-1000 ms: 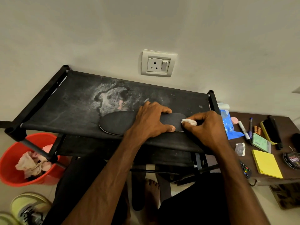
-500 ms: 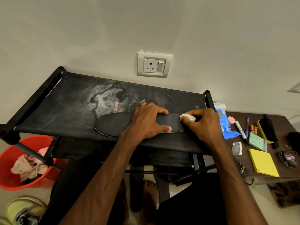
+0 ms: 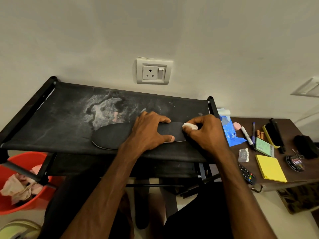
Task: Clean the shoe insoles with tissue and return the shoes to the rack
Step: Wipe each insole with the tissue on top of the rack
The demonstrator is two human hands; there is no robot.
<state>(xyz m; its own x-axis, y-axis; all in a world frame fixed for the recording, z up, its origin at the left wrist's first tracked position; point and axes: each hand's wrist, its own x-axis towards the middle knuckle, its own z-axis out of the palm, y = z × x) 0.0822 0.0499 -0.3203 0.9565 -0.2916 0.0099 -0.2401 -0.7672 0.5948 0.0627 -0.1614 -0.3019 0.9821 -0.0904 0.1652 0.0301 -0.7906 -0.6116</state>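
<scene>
A dark shoe insole (image 3: 112, 137) lies flat on the top shelf of the black shoe rack (image 3: 60, 118). My left hand (image 3: 148, 130) presses down on its middle with spread fingers, thumb on the near edge. My right hand (image 3: 205, 131) pinches a small white wad of tissue (image 3: 189, 126) against the insole's right end. A pale green shoe (image 3: 19, 230) shows at the bottom left corner on the floor. A second dark insole (image 3: 142, 207) lies on the floor under the rack, between my feet.
A red bucket (image 3: 25, 204) with crumpled used tissues stands left, beneath the rack. A brown side table (image 3: 284, 125) on the right carries a blue packet, markers, yellow sticky notes, a shoe brush, a polish tin and a remote. A wall socket (image 3: 153, 71) is behind the rack.
My right hand with the tissue has shifted a little left along the insole's right end. The left hand keeps pressing the insole in the same spot.
</scene>
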